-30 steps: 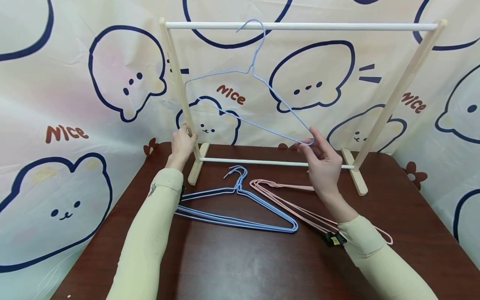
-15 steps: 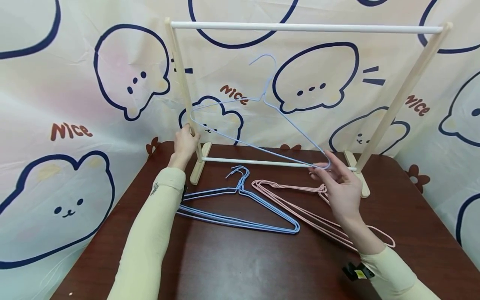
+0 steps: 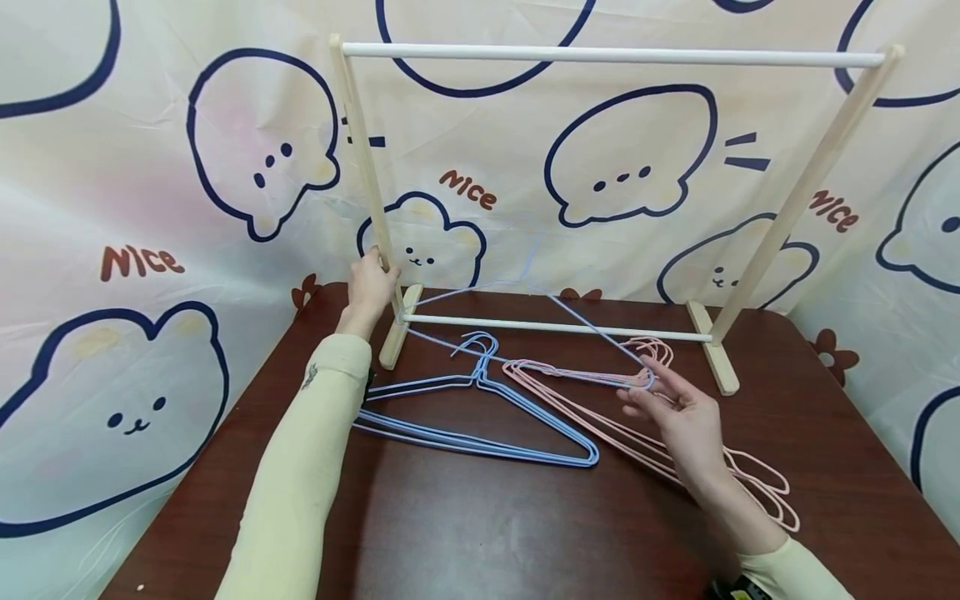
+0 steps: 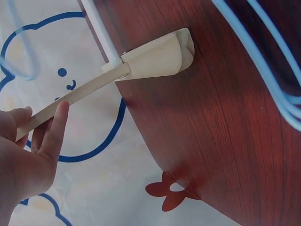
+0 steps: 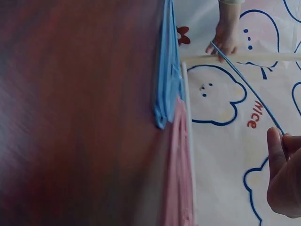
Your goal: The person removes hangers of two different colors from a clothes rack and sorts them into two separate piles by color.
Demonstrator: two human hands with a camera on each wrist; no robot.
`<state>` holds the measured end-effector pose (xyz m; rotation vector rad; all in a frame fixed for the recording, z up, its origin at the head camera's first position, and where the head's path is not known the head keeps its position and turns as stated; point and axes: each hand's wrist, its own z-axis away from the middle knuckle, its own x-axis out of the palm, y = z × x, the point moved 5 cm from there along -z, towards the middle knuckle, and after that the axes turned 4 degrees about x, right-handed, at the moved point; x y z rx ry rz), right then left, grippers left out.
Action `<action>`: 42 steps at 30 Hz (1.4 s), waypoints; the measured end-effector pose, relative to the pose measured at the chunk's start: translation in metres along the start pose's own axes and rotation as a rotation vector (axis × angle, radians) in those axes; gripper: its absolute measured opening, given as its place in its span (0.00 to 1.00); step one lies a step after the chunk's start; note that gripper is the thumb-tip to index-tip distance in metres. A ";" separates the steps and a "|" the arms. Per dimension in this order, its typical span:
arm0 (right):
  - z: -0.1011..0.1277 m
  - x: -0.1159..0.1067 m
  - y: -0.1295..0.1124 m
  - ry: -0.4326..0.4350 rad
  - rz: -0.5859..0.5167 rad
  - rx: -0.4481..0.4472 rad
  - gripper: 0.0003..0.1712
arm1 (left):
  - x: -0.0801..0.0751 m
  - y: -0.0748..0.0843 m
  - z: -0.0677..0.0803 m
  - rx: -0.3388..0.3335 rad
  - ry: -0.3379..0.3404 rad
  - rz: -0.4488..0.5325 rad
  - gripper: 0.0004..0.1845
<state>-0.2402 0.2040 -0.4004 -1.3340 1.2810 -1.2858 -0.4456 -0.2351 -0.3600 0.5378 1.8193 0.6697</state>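
Observation:
My left hand (image 3: 370,286) grips the rack's left wooden post (image 3: 365,167) just above its foot; the left wrist view shows its fingers (image 4: 55,123) round that post (image 4: 75,98). My right hand (image 3: 663,398) pinches the right corner of a light blue wire hanger (image 3: 570,321), which is blurred and tilted low over the table, its hook near the lower rail (image 3: 555,327). In the right wrist view the wire (image 5: 244,84) runs from my right hand (image 5: 286,172) toward the post.
Several blue hangers (image 3: 480,417) lie flat on the dark brown table (image 3: 487,533), with pink hangers (image 3: 607,425) to their right under my right hand. The white top rail (image 3: 600,56) carries nothing. A printed cloth backdrop surrounds the table.
The blue hanger came off the top rail; my right hand brought it down and toward me, low over the pink hangers. The left hand stayed on the post.

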 end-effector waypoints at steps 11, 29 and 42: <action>0.014 0.014 0.042 -0.098 -0.013 0.210 0.38 | 0.004 0.002 -0.002 0.012 -0.001 0.027 0.19; 0.026 0.033 0.073 -0.282 0.009 0.435 0.39 | -0.004 -0.004 0.000 0.024 -0.024 0.029 0.23; 0.031 0.026 0.068 -0.391 0.332 0.360 0.35 | -0.002 -0.017 0.010 0.053 -0.134 0.013 0.25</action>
